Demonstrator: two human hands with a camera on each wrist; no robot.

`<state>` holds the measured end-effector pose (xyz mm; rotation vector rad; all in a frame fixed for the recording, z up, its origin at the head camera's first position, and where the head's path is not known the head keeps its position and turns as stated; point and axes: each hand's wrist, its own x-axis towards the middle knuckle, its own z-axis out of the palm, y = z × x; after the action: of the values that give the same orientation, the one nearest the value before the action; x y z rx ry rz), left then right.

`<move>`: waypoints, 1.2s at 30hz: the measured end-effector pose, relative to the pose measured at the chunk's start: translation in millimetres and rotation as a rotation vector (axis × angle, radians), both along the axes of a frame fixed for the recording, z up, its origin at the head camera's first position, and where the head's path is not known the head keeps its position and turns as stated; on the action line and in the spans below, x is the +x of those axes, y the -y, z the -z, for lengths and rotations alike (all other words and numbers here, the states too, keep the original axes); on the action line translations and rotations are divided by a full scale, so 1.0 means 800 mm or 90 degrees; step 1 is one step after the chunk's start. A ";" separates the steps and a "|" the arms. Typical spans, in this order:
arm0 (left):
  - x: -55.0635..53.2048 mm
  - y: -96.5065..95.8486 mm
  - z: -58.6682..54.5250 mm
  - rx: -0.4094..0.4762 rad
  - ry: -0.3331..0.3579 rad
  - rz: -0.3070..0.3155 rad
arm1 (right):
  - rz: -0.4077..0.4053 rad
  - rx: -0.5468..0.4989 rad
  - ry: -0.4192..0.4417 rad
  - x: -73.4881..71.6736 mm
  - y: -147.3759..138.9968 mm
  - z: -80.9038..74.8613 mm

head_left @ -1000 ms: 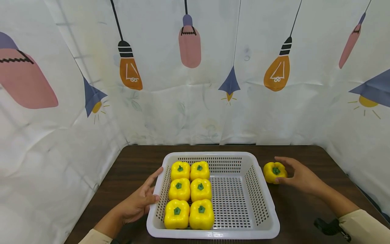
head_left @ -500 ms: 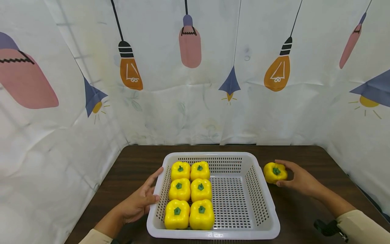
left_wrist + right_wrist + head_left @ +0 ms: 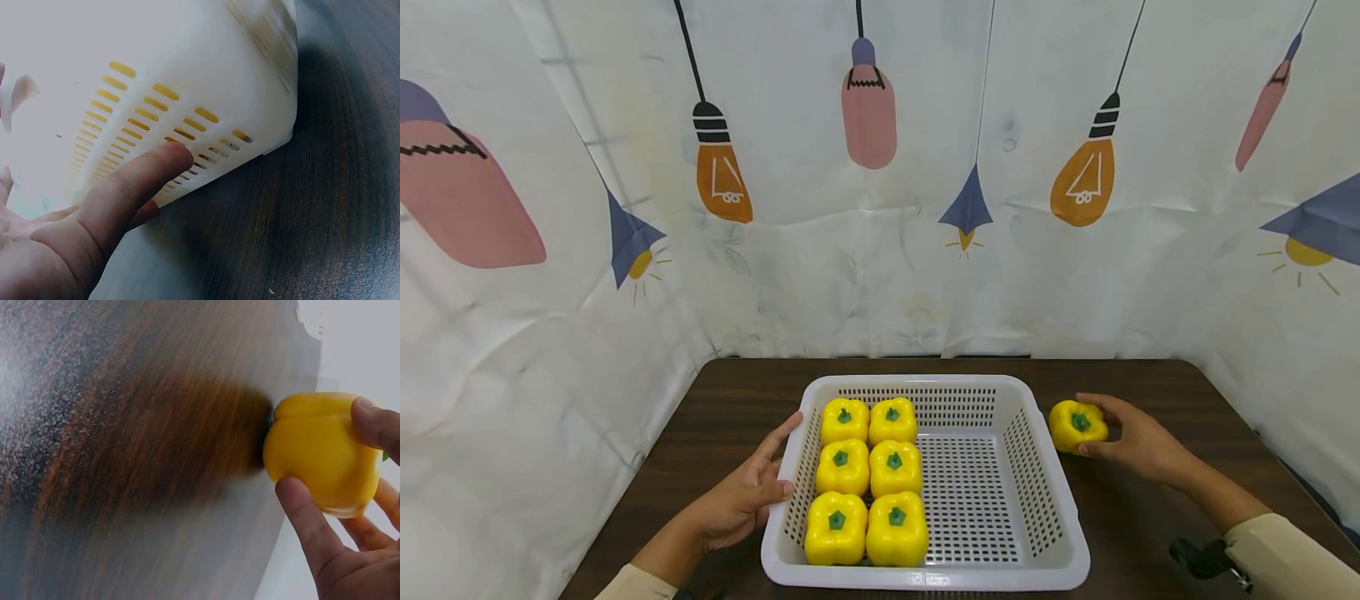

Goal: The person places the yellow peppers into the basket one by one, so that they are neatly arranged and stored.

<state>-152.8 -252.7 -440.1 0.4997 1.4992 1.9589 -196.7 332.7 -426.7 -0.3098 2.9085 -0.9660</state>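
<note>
A white slotted plastic basket [image 3: 992, 577] stands in the middle of the table. Several yellow bell peppers [image 3: 842, 467] with green stems fill its left part in two columns. My left hand [image 3: 733, 500] rests against the basket's left side, thumb at the rim; in the left wrist view, a straight finger [image 3: 134, 187] touches the slotted outer wall. Right of the basket, my right hand [image 3: 1138, 442] holds another yellow bell pepper [image 3: 1067, 429] between thumb and fingers. In the right wrist view this pepper [image 3: 319, 450] sits at the tabletop, its stem mostly hidden.
The dark wood-grain table [image 3: 760, 387] has its far edge against a white sheet [image 3: 880, 283] printed with hanging lamps. The basket's right half shows its bare grid floor. A black strap device [image 3: 1206, 558] is at the right sleeve.
My right hand's fingers and thumb have shifted slightly on the pepper, which has turned a little. The left hand and the basket stay in place.
</note>
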 end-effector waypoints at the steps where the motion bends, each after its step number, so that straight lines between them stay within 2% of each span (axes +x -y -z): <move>1: 0.000 0.000 0.000 0.000 0.000 0.000 | 0.001 -0.001 0.003 0.000 0.000 0.000; 9: 0.002 0.000 -0.001 -0.001 0.003 -0.001 | -0.002 -0.016 0.011 0.002 -0.001 -0.014; 25: 0.002 -0.001 -0.001 0.007 0.000 0.007 | -0.053 0.021 -0.069 0.016 0.006 -0.084; 36: 0.000 0.000 0.001 0.002 0.001 0.001 | -0.087 0.034 -0.107 0.020 0.023 -0.121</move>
<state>-152.9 -253.0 -440.8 0.5006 1.4933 1.9605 -180.9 314.7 -330.0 -0.6062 3.0067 -0.8811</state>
